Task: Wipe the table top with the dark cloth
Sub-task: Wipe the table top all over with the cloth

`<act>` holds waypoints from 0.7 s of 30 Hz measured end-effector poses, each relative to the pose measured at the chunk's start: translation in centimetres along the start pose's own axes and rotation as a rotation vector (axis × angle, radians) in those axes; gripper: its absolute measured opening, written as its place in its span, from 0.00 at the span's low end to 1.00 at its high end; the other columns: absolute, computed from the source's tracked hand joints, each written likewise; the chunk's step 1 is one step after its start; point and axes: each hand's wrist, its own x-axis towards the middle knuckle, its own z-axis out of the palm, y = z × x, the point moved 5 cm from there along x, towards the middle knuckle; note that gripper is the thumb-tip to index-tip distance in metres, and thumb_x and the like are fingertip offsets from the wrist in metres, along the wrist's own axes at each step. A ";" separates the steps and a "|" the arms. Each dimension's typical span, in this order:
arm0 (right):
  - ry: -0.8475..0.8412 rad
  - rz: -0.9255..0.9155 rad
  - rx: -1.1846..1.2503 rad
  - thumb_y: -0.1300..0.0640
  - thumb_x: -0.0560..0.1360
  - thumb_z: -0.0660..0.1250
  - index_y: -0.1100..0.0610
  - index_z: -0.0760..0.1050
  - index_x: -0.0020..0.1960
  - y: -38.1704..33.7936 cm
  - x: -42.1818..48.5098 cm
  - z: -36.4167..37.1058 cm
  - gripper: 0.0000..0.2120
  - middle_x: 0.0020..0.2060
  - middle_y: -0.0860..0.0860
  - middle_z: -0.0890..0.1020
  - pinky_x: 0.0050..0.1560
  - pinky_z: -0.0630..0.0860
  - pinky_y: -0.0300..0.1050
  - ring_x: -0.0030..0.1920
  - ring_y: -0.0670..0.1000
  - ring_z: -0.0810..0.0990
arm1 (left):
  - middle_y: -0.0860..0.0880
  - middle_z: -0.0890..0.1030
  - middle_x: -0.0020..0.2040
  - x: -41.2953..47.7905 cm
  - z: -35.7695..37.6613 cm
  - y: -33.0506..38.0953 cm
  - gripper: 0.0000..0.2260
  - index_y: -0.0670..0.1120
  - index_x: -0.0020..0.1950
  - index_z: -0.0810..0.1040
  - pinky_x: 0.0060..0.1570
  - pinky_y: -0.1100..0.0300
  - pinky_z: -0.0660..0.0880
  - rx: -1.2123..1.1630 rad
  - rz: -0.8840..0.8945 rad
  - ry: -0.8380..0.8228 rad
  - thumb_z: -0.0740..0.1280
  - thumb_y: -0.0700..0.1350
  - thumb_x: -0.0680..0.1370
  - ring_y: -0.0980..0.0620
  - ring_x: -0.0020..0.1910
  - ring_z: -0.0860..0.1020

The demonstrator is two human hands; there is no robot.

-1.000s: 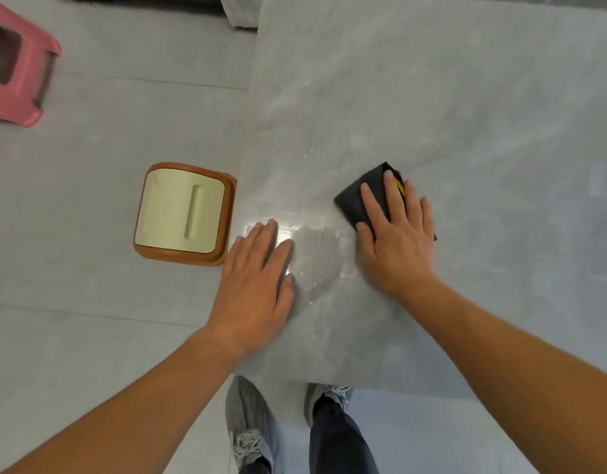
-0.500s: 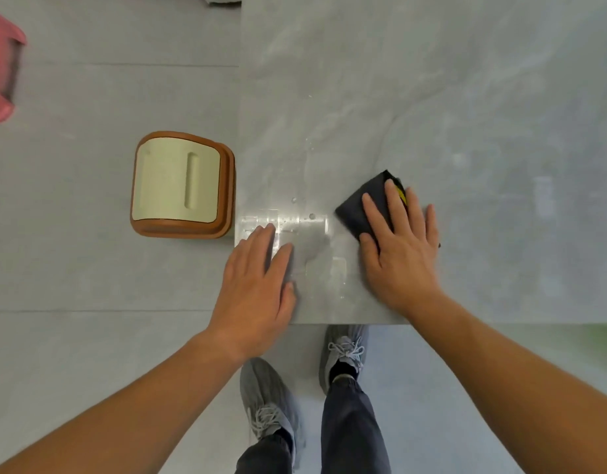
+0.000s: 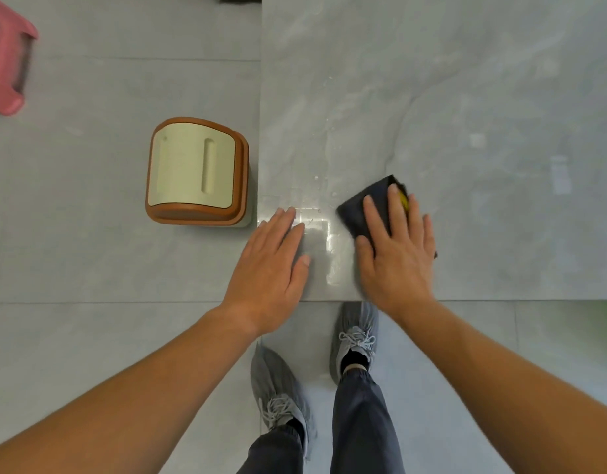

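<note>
One dark cloth point(image 3: 360, 212), folded and matte, with a yellow patch shown between the fingers, is pressed flat by the right hand point(image 3: 396, 249) at centre right of the frame; the fingers are extended, not curled. The cloth lies near the lower left corner of the table top point(image 3: 466, 97), a glossy grey, marble-veined slab bearing wet streaks. The left hand point(image 3: 271, 265) is laid flat and open on that corner. Grey floor tiles point(image 3: 90, 268) are seen below. One cream-topped, brown-rimmed stool point(image 3: 192, 172) stands left of the table, one pink stool point(image 3: 4, 63) at upper left, and two grey shoes point(image 3: 278, 395) at the bottom.
</note>
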 end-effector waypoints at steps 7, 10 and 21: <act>-0.120 -0.353 -0.073 0.44 0.83 0.54 0.47 0.60 0.80 -3.4 -3.2 1.4 0.26 0.81 0.54 0.56 0.78 0.51 0.64 0.81 0.61 0.50 | 0.48 0.52 0.82 0.3 -0.6 0.1 0.28 0.46 0.81 0.51 0.78 0.51 0.52 -0.094 -0.045 0.018 0.48 0.56 0.83 0.53 0.80 0.48; -0.123 -0.279 -0.085 0.43 0.83 0.51 0.46 0.55 0.80 -3.0 2.3 0.4 0.27 0.81 0.53 0.52 0.79 0.48 0.62 0.81 0.59 0.48 | 0.46 0.52 0.82 1.1 -1.5 0.3 0.28 0.45 0.80 0.55 0.78 0.52 0.50 -0.055 -0.065 0.032 0.49 0.56 0.82 0.51 0.80 0.49; -0.154 -0.299 -0.089 0.45 0.83 0.52 0.49 0.57 0.80 -3.0 5.6 0.1 0.26 0.81 0.54 0.55 0.78 0.51 0.62 0.80 0.60 0.51 | 0.47 0.59 0.79 4.1 -4.0 0.1 0.25 0.46 0.77 0.60 0.76 0.49 0.57 -0.040 -0.118 0.023 0.52 0.53 0.82 0.49 0.78 0.56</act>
